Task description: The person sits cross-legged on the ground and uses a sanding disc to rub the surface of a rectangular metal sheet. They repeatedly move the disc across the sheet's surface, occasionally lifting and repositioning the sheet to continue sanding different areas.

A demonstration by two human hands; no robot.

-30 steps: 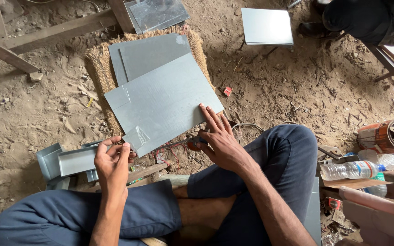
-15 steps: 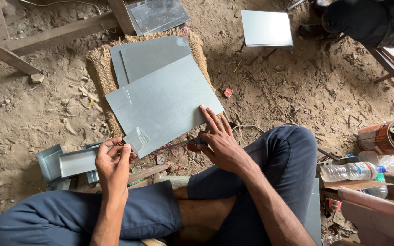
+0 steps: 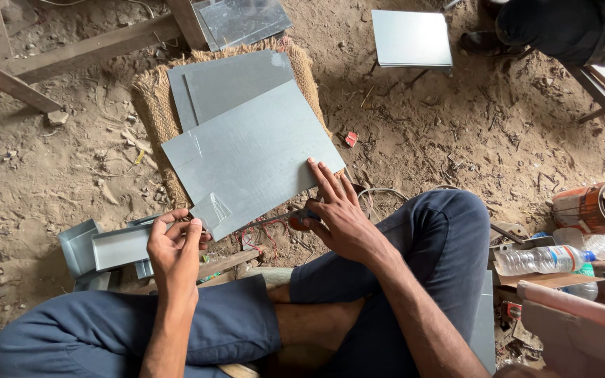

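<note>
Sitting cross-legged on the dirt floor, the person presses the right hand flat, fingers spread, on a grey metal sheet lying on a burlap mat. The left hand pinches the sheet's near corner with its fingers. A clear plastic bottle lies at the right.

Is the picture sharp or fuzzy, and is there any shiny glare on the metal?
Head view: sharp across the middle, with both the left hand and right hand crisp. Soft, even daylight with faint shadows only. The big metal sheet looks dull, with no strong glare; the sheet at the top shows pale reflections. Edges bend a little from the wide lens.
</note>
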